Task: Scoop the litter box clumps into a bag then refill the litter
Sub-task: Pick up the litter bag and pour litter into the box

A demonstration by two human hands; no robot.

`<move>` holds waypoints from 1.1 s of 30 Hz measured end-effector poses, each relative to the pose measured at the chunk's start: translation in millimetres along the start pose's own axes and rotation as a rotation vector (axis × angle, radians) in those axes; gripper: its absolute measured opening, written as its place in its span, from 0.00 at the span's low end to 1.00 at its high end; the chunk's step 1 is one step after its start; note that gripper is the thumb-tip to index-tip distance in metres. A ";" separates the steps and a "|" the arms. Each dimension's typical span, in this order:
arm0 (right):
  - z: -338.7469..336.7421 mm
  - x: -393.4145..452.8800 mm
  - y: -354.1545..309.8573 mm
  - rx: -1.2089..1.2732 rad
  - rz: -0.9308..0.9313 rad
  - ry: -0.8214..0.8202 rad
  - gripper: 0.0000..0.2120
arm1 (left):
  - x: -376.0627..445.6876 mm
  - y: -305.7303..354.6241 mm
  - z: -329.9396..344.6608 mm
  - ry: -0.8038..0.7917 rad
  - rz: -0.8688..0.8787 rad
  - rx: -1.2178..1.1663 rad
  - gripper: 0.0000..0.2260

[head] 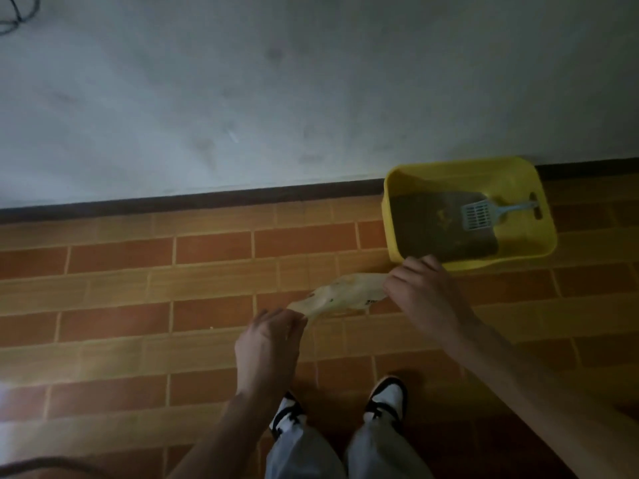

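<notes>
Left hand (268, 335), right hand (420, 288) pinch crinkled translucent bag (349, 293) (stretched taut) beside yellow litter box (390, 216).

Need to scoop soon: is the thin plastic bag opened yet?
Not open: the thin plastic bag is stretched flat between left hand and right hand.

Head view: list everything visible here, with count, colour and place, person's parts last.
litter box: one, yellow, on the floor against the wall, right.
litter: dark layer inside the litter box.
scoop: one, light blue, lying in the litter box.
plastic bag: one, translucent pale, stretched between both hands.
floor: orange-brown brick-pattern tiles.
wall: pale grey, dark baseboard.
cable: dark, top left corner.
shoes: two, black and white.
left hand: gripping one bag end.
right hand: gripping the other end.
</notes>
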State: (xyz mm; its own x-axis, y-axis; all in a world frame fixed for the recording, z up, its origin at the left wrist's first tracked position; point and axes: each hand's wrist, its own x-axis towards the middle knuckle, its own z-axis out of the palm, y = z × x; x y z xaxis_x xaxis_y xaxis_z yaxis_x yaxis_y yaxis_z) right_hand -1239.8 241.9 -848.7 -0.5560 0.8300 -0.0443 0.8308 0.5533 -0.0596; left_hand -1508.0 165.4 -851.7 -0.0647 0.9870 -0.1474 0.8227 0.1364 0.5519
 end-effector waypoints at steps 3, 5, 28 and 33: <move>7.7 10.9 -4.7 -0.008 0.057 0.054 0.05 | 10.1 -10.9 10.6 0.090 0.000 -0.030 0.02; 7.9 17.2 -9.3 -0.012 0.094 0.072 0.04 | 16.1 -16.3 11.2 0.124 -0.023 -0.040 0.02; -8.0 7.5 -147.4 0.541 0.386 0.089 0.14 | -5.7 -63.2 -11.5 0.062 0.024 -0.147 0.09; -22.0 39.1 -177.9 1.109 0.965 -0.279 0.36 | -1.6 -41.4 -11.3 0.054 0.153 -0.172 0.18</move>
State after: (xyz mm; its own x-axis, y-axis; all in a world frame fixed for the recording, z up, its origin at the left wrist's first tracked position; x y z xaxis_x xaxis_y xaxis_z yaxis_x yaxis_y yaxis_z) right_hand -1408.8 177.5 -817.8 0.0889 0.7248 -0.6832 0.5017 -0.6251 -0.5979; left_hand -1548.3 159.1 -865.1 0.0192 0.9998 -0.0099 0.7169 -0.0068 0.6972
